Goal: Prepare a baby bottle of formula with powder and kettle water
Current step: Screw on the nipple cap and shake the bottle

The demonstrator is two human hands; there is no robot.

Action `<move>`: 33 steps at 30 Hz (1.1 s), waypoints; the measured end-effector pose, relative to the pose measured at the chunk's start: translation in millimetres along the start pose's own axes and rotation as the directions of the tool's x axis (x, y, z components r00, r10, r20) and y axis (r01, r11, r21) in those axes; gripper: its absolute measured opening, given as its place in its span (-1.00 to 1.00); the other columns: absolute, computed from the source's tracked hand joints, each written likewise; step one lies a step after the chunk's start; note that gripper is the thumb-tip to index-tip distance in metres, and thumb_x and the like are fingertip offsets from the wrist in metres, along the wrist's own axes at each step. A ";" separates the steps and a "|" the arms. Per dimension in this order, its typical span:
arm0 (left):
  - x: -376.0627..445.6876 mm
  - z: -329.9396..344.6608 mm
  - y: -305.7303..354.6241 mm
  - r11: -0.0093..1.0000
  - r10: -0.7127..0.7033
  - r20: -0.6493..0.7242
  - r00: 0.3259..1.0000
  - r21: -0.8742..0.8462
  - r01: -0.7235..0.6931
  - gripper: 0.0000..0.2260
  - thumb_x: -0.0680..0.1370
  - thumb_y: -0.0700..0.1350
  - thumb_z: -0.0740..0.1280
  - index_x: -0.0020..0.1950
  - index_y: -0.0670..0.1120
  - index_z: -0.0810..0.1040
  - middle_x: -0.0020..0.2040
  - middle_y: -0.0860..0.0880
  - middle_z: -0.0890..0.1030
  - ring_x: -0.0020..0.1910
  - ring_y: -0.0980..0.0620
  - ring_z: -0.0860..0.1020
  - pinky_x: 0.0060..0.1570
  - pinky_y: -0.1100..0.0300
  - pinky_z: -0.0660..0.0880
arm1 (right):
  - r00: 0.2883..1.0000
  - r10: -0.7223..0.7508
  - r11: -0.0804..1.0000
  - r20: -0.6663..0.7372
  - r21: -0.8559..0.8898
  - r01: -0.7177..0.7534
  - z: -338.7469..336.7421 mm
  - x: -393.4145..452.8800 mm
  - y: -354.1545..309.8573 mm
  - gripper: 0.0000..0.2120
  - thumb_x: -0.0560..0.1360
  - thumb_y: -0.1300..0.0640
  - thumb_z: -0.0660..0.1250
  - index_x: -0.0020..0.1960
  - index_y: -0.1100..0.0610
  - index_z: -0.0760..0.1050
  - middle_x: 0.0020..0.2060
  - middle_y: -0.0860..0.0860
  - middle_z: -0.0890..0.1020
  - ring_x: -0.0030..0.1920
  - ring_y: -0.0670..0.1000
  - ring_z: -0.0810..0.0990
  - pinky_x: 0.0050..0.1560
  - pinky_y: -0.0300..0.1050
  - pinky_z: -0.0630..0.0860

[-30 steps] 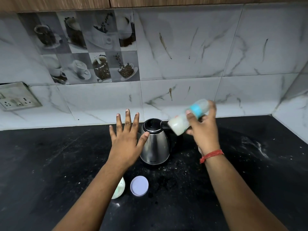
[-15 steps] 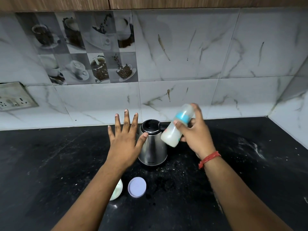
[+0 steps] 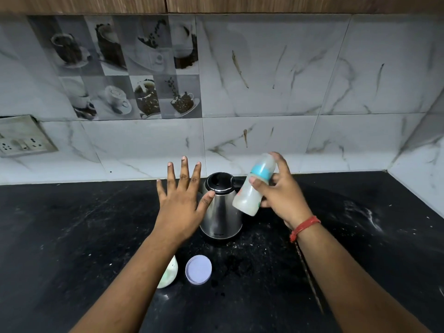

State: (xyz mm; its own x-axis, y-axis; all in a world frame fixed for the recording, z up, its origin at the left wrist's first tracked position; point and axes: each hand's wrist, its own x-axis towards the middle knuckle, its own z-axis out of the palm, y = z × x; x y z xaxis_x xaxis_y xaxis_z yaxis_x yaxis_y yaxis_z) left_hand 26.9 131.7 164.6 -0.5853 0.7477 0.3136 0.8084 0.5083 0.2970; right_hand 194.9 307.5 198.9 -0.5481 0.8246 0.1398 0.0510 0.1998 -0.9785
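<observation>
1. A capped baby bottle (image 3: 253, 188), milky inside, is held tilted above the black worktop (image 3: 72, 236) by the right hand (image 3: 281, 195), fingers and thumb curled round its teal collar (a hold that suits shaking the powder into the water, by all appearances).
2. The left hand (image 3: 182, 203) is kept flat and spread, fingers straight, holding nothing; its thumb lies against or just beside the steel kettle (image 3: 222, 207), perhaps to steady it or to stay clear of the bottle.
3. The kettle is set upright at the back of the worktop, lid shut, its pouring apparently done.
4. A lilac lid (image 3: 198, 269) is left lying flat near the front edge, beside a pale container (image 3: 169, 275) half hidden under the left forearm (probably the powder tub, though that cannot be confirmed).
</observation>
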 end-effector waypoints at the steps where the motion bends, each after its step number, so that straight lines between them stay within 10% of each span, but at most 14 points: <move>1: 0.8 -0.2 0.3 1.000 -0.001 -0.003 1.000 -0.007 0.001 -0.29 0.50 0.51 -0.35 0.59 0.26 -0.35 0.64 0.09 -0.40 0.61 -0.09 -0.43 0.58 -0.31 -0.23 | 0.999 -0.012 0.998 -0.050 0.059 0.015 -1.2 -0.2 -0.7 -0.38 0.53 0.07 0.47 0.42 -0.26 0.22 0.04 0.03 0.64 -0.01 0.05 0.72 -0.17 0.21 0.70; 4: 0.7 -0.7 1.2 1.000 0.005 -0.002 1.000 -0.002 -0.005 -0.30 0.50 0.51 -0.35 0.58 0.27 -0.37 0.64 0.08 -0.40 0.61 -0.09 -0.43 0.58 -0.31 -0.24 | 0.935 -0.045 0.973 -0.352 0.196 0.120 -0.6 0.6 2.0 -0.36 0.56 0.06 0.43 0.46 -0.23 0.14 0.02 -0.04 0.62 -0.12 -0.11 0.71 -0.15 0.14 0.70; 8: 2.4 -2.3 1.0 1.000 0.011 0.006 1.000 0.000 -0.011 -0.33 0.51 0.49 -0.33 0.55 0.30 -0.42 0.64 0.08 -0.40 0.61 -0.08 -0.43 0.57 -0.30 -0.25 | 0.994 -0.076 0.987 0.081 -0.132 0.087 13.1 -8.7 7.8 -0.27 0.51 0.08 0.49 0.48 -0.29 0.15 0.07 -0.06 0.64 0.00 0.01 0.70 0.00 0.19 0.68; 12: 2.8 -2.8 -0.4 1.000 0.001 -0.005 1.000 -0.021 -0.002 -0.31 0.53 0.49 -0.30 0.60 0.26 -0.34 0.65 0.07 -0.38 0.61 -0.09 -0.42 0.57 -0.30 -0.27 | 0.966 -0.021 0.975 -0.256 0.209 0.077 -1.0 1.9 4.0 -0.32 0.57 0.10 0.43 0.51 -0.20 0.12 0.08 0.00 0.61 0.01 0.03 0.71 -0.18 0.06 0.69; 16: 1.5 -2.4 -1.5 1.000 0.003 0.004 1.000 -0.005 -0.003 -0.27 0.49 0.51 -0.36 0.60 0.25 -0.35 0.65 0.07 -0.39 0.61 -0.09 -0.43 0.57 -0.31 -0.26 | 0.999 -0.022 1.000 0.029 -0.019 0.023 0.9 0.7 4.0 -0.31 0.53 0.10 0.48 0.47 -0.26 0.18 0.05 0.03 0.65 0.00 0.06 0.71 -0.19 0.05 0.69; 21: 0.8 -2.4 -0.8 1.000 -0.011 0.007 1.000 -0.014 0.011 -0.27 0.50 0.51 -0.35 0.60 0.25 -0.34 0.64 0.08 -0.40 0.61 -0.08 -0.44 0.57 -0.30 -0.26 | 0.954 -0.037 0.974 -0.296 0.205 0.101 -10.3 8.0 -9.2 -0.33 0.58 0.10 0.41 0.49 -0.23 0.09 0.06 -0.01 0.58 -0.02 -0.01 0.69 -0.24 -0.06 0.69; 25: 3.0 -3.9 -0.3 1.000 -0.010 0.005 1.000 -0.019 0.010 -0.31 0.53 0.49 -0.31 0.59 0.27 -0.37 0.64 0.08 -0.41 0.61 -0.07 -0.44 0.57 -0.30 -0.26 | 0.998 0.006 0.999 0.063 0.048 -0.009 -10.0 5.8 -5.6 -0.33 0.54 0.14 0.47 0.47 -0.24 0.22 0.11 0.07 0.63 0.05 0.08 0.71 -0.21 0.04 0.70; 29: 1.7 -7.0 -1.0 0.999 -0.022 0.005 1.000 -0.028 0.022 -0.25 0.50 0.51 -0.34 0.63 0.23 -0.31 0.63 0.09 -0.42 0.60 -0.05 -0.46 0.57 -0.28 -0.27 | 0.953 0.006 0.937 -0.304 0.335 0.101 -23.7 9.8 -9.2 -0.36 0.61 0.17 0.37 0.52 -0.16 0.12 0.16 0.01 0.59 0.06 -0.03 0.69 -0.14 0.10 0.70; 33: 4.1 -8.0 1.1 0.999 -0.018 0.004 1.000 -0.044 0.018 -0.24 0.49 0.51 -0.34 0.64 0.22 -0.28 0.64 0.09 -0.40 0.61 -0.07 -0.43 0.57 -0.30 -0.25 | 0.994 0.018 0.994 0.107 0.107 -0.030 -10.5 -3.7 -2.5 -0.39 0.56 0.18 0.44 0.42 -0.24 0.24 0.11 0.08 0.63 0.07 0.08 0.70 -0.19 0.06 0.68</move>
State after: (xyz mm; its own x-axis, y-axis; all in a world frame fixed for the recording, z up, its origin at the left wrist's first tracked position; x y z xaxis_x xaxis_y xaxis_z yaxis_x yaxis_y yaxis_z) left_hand 25.0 131.9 173.4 -0.5994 0.7402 0.3048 0.7942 0.5025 0.3417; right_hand 205.6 309.4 202.5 -0.6335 0.7665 0.1050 -0.0223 0.1176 -0.9928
